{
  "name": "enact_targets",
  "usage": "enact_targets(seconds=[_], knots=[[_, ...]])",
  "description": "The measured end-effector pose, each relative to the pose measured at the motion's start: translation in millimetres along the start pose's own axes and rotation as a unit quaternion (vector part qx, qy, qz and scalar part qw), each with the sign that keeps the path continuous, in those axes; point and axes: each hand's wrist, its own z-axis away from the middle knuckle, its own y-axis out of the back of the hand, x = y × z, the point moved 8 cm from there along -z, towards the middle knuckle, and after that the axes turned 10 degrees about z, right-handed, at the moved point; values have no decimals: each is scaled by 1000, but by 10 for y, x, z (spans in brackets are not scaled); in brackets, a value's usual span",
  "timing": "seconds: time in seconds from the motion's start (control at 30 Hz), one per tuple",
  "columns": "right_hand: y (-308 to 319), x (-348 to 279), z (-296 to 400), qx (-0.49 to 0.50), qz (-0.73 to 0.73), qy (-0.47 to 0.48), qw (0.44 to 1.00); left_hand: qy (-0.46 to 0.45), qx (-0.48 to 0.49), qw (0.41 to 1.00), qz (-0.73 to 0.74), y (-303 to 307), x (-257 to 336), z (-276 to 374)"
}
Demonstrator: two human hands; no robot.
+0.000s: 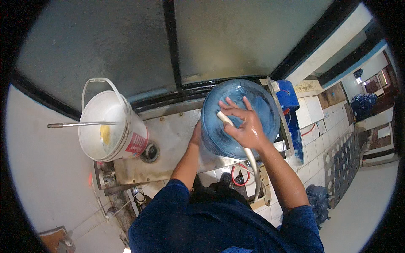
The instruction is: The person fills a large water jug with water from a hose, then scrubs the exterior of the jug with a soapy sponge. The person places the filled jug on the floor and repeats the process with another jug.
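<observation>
A large translucent blue plastic water jug (pixel 212 134) stands on the metal counter (pixel 171 139), its wet round end facing up. My right hand (pixel 248 125) is over that end, wet, with a cream-coloured hose (pixel 251 164) held between thumb and fingers. The hose's open end points at the jug's surface, and its length hangs down past the counter's front edge. Against the jug's left side rests my left hand (pixel 196 134); its fingers are hidden behind the jug.
Left on the counter is a white plastic bucket (pixel 136 126), holding something yellow (pixel 104 134), with a metal rod (pixel 82 124) across its rim. A drain hole (pixel 150 152) lies beside it. Blue containers (pixel 286 95) stand right; more jugs (pixel 318 202) sit on the tiled floor.
</observation>
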Motion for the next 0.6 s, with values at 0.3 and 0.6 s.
enact_targets(seconds=[0.3,0.6], knots=[[-22,57,37,-61,-91,-11,994,-45,234,959,-156,689,-568,853],[-17,-17,-64,-24,6,35,999,43,117,990,-59,467,-216,171]])
